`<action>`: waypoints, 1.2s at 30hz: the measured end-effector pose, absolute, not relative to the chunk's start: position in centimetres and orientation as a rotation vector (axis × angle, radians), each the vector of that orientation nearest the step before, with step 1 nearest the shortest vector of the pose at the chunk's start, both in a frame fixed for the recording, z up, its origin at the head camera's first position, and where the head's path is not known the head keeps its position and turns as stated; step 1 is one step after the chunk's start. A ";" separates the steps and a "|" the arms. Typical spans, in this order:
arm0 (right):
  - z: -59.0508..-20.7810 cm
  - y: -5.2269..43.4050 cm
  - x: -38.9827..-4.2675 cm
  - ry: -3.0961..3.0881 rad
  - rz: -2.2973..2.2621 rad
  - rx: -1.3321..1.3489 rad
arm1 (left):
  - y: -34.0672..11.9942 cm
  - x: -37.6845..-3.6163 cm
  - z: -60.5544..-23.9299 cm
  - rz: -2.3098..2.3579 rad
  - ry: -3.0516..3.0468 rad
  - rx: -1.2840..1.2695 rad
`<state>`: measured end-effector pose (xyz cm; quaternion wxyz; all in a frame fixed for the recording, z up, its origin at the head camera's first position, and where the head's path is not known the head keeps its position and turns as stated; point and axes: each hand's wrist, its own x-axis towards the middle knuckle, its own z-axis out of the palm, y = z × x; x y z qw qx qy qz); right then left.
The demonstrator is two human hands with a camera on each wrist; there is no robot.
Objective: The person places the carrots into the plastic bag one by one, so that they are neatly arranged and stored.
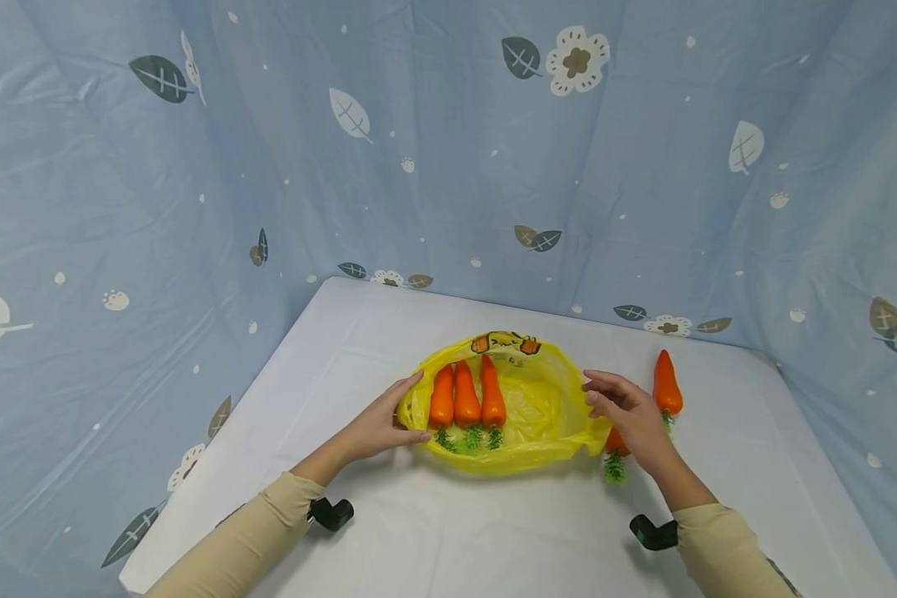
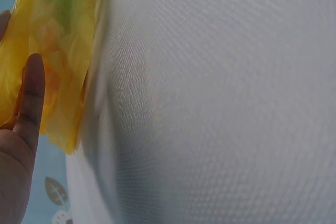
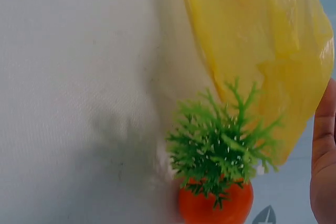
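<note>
Hands on either side of a crinkled yellow plastic bag lying open on a white tablecloth. Left hand, at the bag's nine o'clock, touching its rim with straight fingers. Right hand, fingers relaxed and apart, hovering at three o'clock above a glossy orange carrot, long axis twelve to six, frilly green top nearest. Three carrots inside, parallel. Another carrot farther right.

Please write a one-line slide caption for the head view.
Left hand touches the yellow plastic bag holding three toy carrots; right hand hovers over a carrot outside.
</note>
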<state>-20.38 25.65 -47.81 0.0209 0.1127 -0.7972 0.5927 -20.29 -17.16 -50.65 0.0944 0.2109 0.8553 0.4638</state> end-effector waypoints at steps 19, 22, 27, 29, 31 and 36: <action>-48.1 27.3 -19.7 -2.507 1.740 0.278 | -17.2 -20.3 -50.8 1.368 2.541 0.626; -48.3 27.7 -19.7 -2.534 1.704 0.258 | -17.2 -20.3 -50.8 1.373 2.535 0.621; -48.7 28.5 -19.9 -2.555 1.668 0.225 | -17.2 -20.4 -50.8 1.372 2.530 0.611; -48.8 28.8 -20.0 -2.550 1.669 0.213 | -17.3 -20.4 -50.8 1.369 2.533 0.611; -49.0 29.1 -20.1 -2.550 1.659 0.207 | -17.3 -20.4 -50.8 1.374 2.532 0.608; -49.5 29.5 -20.3 -2.559 1.631 0.176 | -17.3 -20.4 -50.8 1.377 2.534 0.614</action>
